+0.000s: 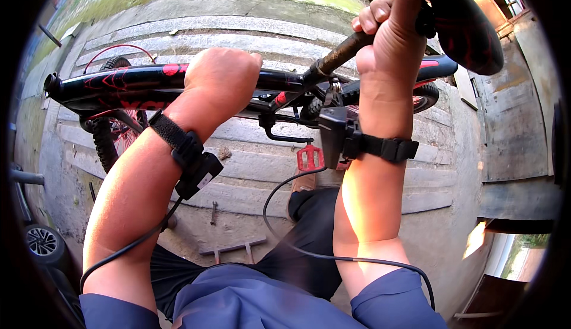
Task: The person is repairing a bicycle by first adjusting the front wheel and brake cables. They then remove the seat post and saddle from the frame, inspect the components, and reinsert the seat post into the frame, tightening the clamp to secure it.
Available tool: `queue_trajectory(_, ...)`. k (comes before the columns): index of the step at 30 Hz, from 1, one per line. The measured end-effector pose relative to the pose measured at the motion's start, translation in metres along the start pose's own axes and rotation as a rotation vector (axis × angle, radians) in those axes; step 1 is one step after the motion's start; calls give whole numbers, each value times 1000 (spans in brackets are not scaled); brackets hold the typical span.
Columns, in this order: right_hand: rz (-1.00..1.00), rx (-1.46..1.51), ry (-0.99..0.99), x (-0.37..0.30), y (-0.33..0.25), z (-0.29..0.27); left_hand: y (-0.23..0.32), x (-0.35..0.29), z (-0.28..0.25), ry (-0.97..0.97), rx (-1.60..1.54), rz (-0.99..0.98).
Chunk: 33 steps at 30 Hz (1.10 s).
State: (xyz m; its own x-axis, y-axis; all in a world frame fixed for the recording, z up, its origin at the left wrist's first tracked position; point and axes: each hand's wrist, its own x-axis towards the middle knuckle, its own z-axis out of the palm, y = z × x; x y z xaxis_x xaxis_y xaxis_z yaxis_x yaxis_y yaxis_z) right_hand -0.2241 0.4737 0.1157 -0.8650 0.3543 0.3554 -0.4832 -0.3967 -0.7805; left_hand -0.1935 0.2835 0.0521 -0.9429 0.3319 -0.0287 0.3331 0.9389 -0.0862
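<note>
A black and red bicycle frame (143,82) stretches across the view in front of me. My left hand (220,85) is closed around its top tube, with the fingertips hidden on the far side. My right hand (389,49) wraps around the worn, brownish seat post (342,52), just under the black saddle (467,29). At the left end, the head tube (52,83) shows an open top with no handlebar in it. A wheel with red spokes (104,145) stands below that end, and the rear wheel (426,98) is at the right. A red pedal (310,158) hangs beneath the frame.
On the concrete floor lie a small wrench (214,213) and a metal bar piece (238,249). A car wheel (44,243) sits at the left. Panels (514,103) line the right side. Black cables (380,261) run from the devices strapped to my wrists.
</note>
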Motion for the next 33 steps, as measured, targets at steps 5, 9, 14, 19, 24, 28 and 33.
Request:
queue_trajectory(5, -90, -40, 80, -2, -1, 12, -1, -1, -1, -5, 7, 5)
queue_trajectory(9, 119, 64, -136, 12, 11, -24, -1, -1, -1, 7, 20, 12)
queue_trajectory(14, 130, 138, -676, 31, 17, -55, 1, -3, 2, 22, 26, 22)
queue_trajectory(19, 265, 424, -507, 50, 47, -78, 2, 1, -3, -6, 18, 0)
queue_trajectory(24, 55, 118, -148, -1, 6, -11, -2, -1, 1, 4, 23, -8)
queue_trajectory(28, -38, -25, 107, -1, -1, 10, 0, -1, -2, -10, 10, -14)
queue_trajectory(33, 7, -25, -84, 13, 12, -21, 1, 0, -2, -8, 5, -3)
